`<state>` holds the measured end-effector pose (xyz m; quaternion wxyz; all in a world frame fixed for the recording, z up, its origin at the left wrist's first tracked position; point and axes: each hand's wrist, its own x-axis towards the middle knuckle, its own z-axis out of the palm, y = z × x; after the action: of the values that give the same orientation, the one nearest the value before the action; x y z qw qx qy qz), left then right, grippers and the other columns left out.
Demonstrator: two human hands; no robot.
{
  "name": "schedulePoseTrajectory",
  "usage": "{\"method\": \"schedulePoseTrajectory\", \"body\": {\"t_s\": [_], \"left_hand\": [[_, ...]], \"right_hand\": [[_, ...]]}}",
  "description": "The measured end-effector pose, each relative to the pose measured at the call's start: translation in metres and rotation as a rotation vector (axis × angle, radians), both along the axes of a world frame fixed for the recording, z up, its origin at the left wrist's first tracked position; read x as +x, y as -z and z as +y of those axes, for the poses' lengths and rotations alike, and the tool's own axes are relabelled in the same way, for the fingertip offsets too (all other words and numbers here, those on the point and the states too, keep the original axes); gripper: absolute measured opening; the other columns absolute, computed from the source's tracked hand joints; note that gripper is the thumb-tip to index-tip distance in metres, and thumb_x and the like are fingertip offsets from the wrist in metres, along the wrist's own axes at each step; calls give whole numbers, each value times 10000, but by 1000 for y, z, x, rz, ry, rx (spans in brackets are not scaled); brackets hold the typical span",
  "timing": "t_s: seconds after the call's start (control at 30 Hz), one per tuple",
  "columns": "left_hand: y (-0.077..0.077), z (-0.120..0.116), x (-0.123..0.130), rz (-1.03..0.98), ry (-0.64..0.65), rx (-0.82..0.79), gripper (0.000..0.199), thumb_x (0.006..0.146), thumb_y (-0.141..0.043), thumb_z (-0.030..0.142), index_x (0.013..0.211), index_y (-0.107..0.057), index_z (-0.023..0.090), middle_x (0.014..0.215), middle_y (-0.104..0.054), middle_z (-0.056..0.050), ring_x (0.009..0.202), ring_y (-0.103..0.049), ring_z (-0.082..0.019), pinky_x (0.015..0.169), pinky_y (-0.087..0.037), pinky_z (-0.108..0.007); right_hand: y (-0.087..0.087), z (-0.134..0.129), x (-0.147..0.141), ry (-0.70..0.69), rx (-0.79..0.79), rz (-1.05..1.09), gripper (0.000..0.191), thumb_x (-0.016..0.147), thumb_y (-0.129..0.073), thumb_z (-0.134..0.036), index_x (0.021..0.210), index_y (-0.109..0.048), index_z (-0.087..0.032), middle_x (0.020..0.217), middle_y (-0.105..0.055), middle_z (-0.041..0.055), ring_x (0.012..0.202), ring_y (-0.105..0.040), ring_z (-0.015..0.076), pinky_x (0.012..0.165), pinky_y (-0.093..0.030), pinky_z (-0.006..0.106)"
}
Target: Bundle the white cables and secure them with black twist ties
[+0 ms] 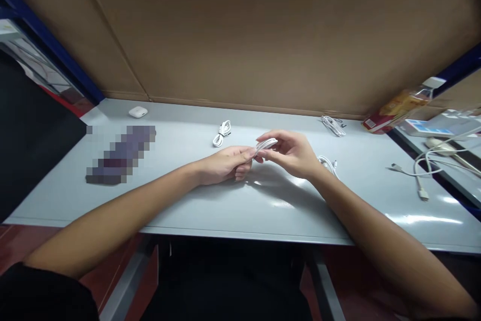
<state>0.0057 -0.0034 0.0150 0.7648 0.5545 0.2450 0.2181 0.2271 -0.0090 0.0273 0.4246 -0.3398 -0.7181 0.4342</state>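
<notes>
My left hand (229, 163) pinches one end of a coiled white cable (266, 145) just above the middle of the table. The fingers of my right hand (291, 153) close round the other end of the same coil. Behind my left hand, a bundled white cable (221, 133) with a dark tie lies on the table. Another white bundle (332, 125) is at the back right, and a further white cable (328, 165) is partly hidden behind my right forearm.
On the grey table (240, 221) are a white case (138, 112) and a pixelated dark object (124, 155) at left. A bottle (400, 108) leans at the back right. Loose white cables with connectors (423, 194) trail over the right edge. A brown panel (240, 35) rises behind.
</notes>
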Motion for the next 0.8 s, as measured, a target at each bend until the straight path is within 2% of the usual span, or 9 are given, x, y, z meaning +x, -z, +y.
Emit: {"method": "schedulePoseTrajectory", "body": {"t_s": [0.1,0.2,0.37,0.5,0.63,0.73,0.8], "left_hand": [[2,0,-2,18,-3,13,352,1024,-559,559,1034,-535,208,663,-346,72,561,-313,-98,574,-330,-233],[4,0,-3,64,-54,83,361,1023,-549,581,1120,-492,238,660,-374,81,560,-344,-100,579,-333,-233],[4,1,-2,188,-151,292,416,1012,-522,628,1023,-518,212,733,-525,33,587,-445,-98,545,-334,-226],[4,4,-2,245,-167,396,447,1003,-527,634,988,-585,191,775,-544,6,624,-491,-113,540,-370,-228],[9,5,-2,253,-187,427,468,1017,-493,631,948,-611,183,742,-520,8,634,-484,-121,558,-381,-233],[11,5,1,212,-286,431,483,1006,-506,642,912,-602,178,698,-494,22,604,-445,-114,559,-361,-237],[12,4,3,164,-356,432,483,988,-540,646,868,-571,179,695,-491,27,603,-437,-110,567,-360,-240]], "right_hand": [[0,1,-1,62,-8,-18,326,798,-855,-488,930,-764,-204,819,-763,43,679,-712,190,658,-608,365],[-2,2,-1,97,-31,-18,346,759,-879,-494,909,-788,-197,747,-749,29,602,-678,173,600,-591,351],[-5,1,-3,152,-118,11,377,690,-926,-483,898,-805,-193,741,-757,33,596,-700,185,607,-613,360],[-5,1,-6,164,-161,37,404,658,-939,-486,902,-802,-195,749,-759,32,623,-715,199,634,-632,377],[-3,1,-10,200,-239,82,464,639,-954,-470,965,-773,-194,788,-762,34,683,-732,202,704,-639,381],[0,1,-13,233,-343,149,474,665,-939,-512,950,-712,-208,846,-748,30,686,-733,185,701,-638,358],[2,1,-15,173,-417,143,442,724,-891,-562,884,-684,-207,823,-726,29,668,-724,175,667,-628,339]]}}
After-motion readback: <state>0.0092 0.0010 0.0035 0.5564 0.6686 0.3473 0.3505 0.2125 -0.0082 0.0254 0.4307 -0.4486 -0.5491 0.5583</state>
